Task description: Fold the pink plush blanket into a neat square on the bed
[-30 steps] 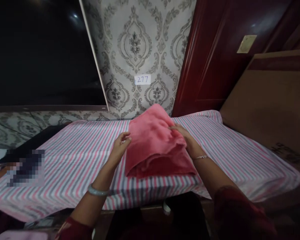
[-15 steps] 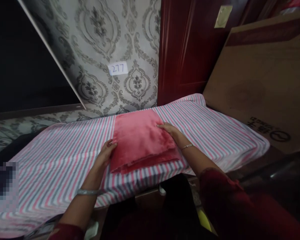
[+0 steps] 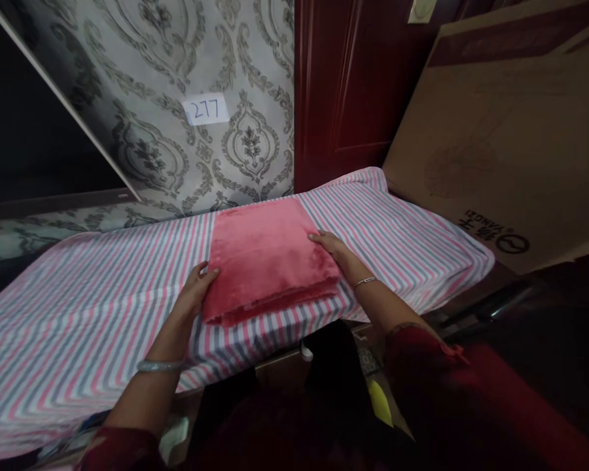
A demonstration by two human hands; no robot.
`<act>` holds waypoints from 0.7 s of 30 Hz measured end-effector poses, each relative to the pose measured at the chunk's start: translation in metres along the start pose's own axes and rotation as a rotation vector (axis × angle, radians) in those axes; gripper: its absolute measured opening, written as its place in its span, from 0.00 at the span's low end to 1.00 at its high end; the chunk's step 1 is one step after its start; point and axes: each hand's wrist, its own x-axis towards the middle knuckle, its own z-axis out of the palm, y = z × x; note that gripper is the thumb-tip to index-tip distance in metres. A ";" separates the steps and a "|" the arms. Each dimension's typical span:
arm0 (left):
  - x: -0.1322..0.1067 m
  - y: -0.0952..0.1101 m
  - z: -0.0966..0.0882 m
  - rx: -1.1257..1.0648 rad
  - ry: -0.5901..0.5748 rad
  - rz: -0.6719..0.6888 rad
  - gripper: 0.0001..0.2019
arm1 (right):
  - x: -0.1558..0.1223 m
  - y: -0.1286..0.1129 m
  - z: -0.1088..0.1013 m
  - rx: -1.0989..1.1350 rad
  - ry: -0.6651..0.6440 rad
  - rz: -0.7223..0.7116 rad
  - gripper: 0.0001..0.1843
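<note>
A folded pinkish-red plush cloth (image 3: 269, 252) lies on a striped cover, its layers showing along the front edge. My left hand (image 3: 196, 288) holds its left side, thumb on top and the other fingers partly hidden at the edge. At the right side, my right hand (image 3: 331, 248) has its thumb over the top layer, with the remaining fingers mostly out of sight along the edge. The cloth rests flat between both hands.
The pink, grey and white striped cover (image 3: 103, 314) drapes over the table. A large cardboard box (image 3: 495, 144) leans at the right, near a dark red door (image 3: 343, 85). A dark screen (image 3: 34, 124) stands at the left. A paper marked 277 (image 3: 206, 109) hangs on the wall.
My view has shifted, so the whole scene sits further left and slightly higher. Both hands stay at the cloth's sides, and its top looks a little smoother.
</note>
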 end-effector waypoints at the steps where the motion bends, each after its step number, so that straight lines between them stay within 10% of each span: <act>1: -0.002 0.001 -0.002 0.000 -0.029 -0.015 0.29 | -0.002 0.001 -0.001 -0.001 0.009 -0.011 0.11; 15: -0.016 -0.001 0.000 -0.061 -0.208 -0.047 0.20 | -0.056 -0.002 -0.011 0.077 -0.160 -0.119 0.30; 21: -0.015 -0.006 -0.006 -0.094 -0.214 -0.073 0.20 | -0.055 0.033 -0.030 -0.159 0.099 -0.037 0.42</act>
